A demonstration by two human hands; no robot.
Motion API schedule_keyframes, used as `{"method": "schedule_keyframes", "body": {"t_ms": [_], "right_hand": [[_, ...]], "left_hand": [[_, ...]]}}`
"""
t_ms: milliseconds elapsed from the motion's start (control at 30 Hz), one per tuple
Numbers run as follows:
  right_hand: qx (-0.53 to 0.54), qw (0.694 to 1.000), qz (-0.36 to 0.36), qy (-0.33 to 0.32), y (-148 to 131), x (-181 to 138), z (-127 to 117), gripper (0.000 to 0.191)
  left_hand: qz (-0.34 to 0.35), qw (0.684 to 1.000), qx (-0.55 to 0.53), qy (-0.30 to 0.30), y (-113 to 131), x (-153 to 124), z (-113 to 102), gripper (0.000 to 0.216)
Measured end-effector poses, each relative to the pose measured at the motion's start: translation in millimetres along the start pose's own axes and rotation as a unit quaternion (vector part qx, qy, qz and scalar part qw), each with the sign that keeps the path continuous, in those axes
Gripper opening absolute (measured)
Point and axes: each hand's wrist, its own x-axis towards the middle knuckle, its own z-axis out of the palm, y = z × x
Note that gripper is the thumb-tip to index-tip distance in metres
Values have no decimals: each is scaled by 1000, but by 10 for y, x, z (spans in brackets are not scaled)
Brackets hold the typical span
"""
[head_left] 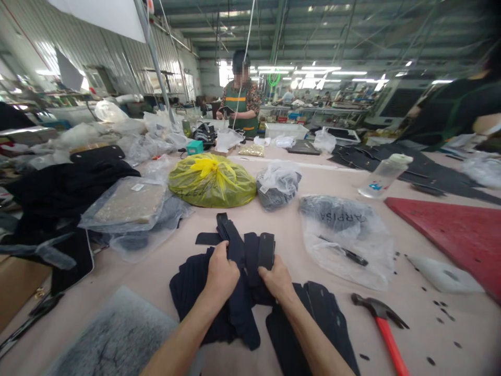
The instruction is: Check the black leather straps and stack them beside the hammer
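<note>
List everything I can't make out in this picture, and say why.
All in the head view:
- Left hand and right hand: most fingers, hidden by the hands themselves and the dark strips.
- Yellow bag: exact contents, veiled by the tied plastic.
- Hammer: handle's end, cut off by the bottom edge.
- White label: any print, too small.
- Person at far right: blurred, cut off by the right edge.

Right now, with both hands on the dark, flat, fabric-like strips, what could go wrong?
First, the right forearm passes over the stack of dark strips on the right and might drag some away. Second, the red-handled metal claw hammer lies beside that stack, so a wide arm movement could bump it. Third, the slim black tool seems to rest on the translucent plastic bag and may slide if somebody pulls the bag.
</note>
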Motion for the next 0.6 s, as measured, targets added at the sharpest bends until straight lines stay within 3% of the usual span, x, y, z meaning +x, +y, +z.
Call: {"method": "schedule_keyframes", "body": {"t_ms": [200, 367, 467, 600], "right_hand": [[-150, 987, -49, 1, -261, -226, 25, 52], [-234, 965, -114, -16, -527, -471, 213, 66], [-256, 953, -158, -34, -625, -600, 323, 64], [-202, 964, -169, -35, -426, -667, 319, 75]], "left_hand": [[-6, 999, 40, 13, -122, 377, 16, 47], [64, 996, 60, 30, -154, 257, 119, 39], [95, 992, 69, 41, -179, 173, 104, 35], [150, 984, 94, 18, -242, 101, 0, 31]]}}
